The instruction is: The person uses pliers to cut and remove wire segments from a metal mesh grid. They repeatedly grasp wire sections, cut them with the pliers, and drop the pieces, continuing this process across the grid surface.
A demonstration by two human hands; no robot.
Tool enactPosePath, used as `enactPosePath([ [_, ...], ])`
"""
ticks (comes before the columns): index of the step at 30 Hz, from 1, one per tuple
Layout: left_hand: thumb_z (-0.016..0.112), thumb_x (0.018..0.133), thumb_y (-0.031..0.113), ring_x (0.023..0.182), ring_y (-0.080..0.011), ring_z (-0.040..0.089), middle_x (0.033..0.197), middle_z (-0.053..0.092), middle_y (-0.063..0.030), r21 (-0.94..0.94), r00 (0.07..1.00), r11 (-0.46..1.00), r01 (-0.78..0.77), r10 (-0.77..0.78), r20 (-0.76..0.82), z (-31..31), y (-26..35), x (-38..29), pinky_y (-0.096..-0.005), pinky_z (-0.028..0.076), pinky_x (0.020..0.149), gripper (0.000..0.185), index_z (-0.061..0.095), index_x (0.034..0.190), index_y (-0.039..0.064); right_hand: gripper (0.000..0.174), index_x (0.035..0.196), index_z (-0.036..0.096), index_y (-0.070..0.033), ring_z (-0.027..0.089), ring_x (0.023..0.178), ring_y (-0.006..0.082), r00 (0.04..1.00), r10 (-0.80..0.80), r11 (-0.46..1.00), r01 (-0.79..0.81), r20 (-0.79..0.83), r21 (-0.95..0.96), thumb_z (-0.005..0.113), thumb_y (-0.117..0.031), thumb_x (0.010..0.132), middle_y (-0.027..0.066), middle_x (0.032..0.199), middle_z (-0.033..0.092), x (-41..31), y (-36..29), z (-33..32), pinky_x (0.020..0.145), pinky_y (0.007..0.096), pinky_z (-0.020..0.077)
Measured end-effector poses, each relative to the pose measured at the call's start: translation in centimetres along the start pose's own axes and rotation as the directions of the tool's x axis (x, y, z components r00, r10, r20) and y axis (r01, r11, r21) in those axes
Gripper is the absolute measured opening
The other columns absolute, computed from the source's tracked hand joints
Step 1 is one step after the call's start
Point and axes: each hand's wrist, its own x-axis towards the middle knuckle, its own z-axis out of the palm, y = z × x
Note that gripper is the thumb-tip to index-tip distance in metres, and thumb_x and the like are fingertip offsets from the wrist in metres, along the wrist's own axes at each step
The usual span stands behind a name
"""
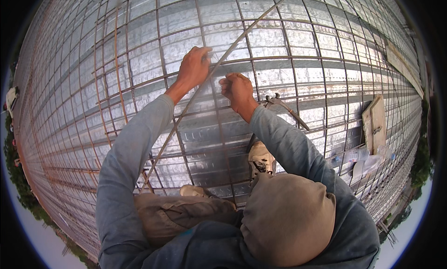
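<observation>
A grid of steel reinforcing bars [276, 58] lies over ribbed galvanised metal decking [223, 42]. One ribbed bar [244, 33] crosses the grid diagonally. My left hand [195, 64] is at this bar, its index finger stretched towards a bar crossing. A faint thin wire seems to show by its fingertips, too blurred to be sure. Just right of the diagonal bar, my right hand [239, 91] has its fingers curled in; what they may pinch is hidden. End-cutting pincers [288, 110] rest on the grid beside my right wrist, jaws apart, one handle partly behind my sleeve.
My shoe [261, 159] stands on the deck beneath my right forearm. Wooden boards [375, 124], a plastic bottle [358, 154] and another clear bottle [386, 152] lie to the right. A long plank [403, 68] lies farther off. Rust-coloured bars [118, 66] overlap the grid at left.
</observation>
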Motion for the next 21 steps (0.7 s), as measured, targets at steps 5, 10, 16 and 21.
enactPosePath([
  [5,0.069,0.099,0.013,0.125,-0.0365,0.065,0.151,0.054,-0.0124,0.192,0.989,0.975,-0.114,0.093,0.119,-0.6,0.8,0.7,-0.0488,0.055,0.104,0.039,0.071,0.138,0.015,0.009,0.108,0.063,-0.007,0.057,0.068,0.0128,0.992,0.091,0.996,-0.092,0.092,-0.001,0.056,-0.010,0.104,0.0085,0.087,0.071,2.6,-0.3,-1.3,0.063,0.0303,0.0472],
  [10,0.072,0.099,0.017,0.132,-0.0331,0.059,0.153,0.051,-0.0080,0.390,0.979,0.905,-0.169,0.110,0.170,-1.6,1.2,1.8,-0.0514,0.052,0.106,0.023,0.079,0.120,0.013,0.008,0.103,0.065,-0.009,0.055,0.068,0.0112,0.978,0.125,0.991,-0.115,0.164,-0.066,0.057,-0.011,0.104,0.0054,0.087,0.071,2.9,-0.7,-1.4,0.065,0.0297,0.0455],
  [16,0.074,0.098,0.020,0.130,-0.0255,0.058,0.142,0.061,-0.0015,0.435,0.939,0.848,-0.304,0.189,0.288,-2.2,1.4,3.2,-0.0510,0.050,0.104,0.014,0.080,0.108,0.012,0.009,0.104,0.065,-0.009,0.055,0.071,0.0111,0.982,0.131,0.989,-0.120,0.136,-0.091,0.056,-0.012,0.105,0.0052,0.088,0.069,3.3,-1.9,-1.6,0.065,0.0278,0.0453],
  [21,0.072,0.088,0.016,0.090,-0.0403,0.075,0.092,0.075,-0.0181,0.449,0.940,0.836,-0.315,0.211,0.268,-2.4,2.0,2.3,-0.0533,0.058,0.081,0.014,0.078,0.089,0.004,0.009,0.107,0.065,-0.008,0.055,0.067,0.0098,0.992,0.073,0.953,-0.041,0.099,-0.299,0.059,-0.015,0.106,0.0044,0.087,0.070,2.6,-1.8,-0.4,0.062,0.0282,0.0472],
])
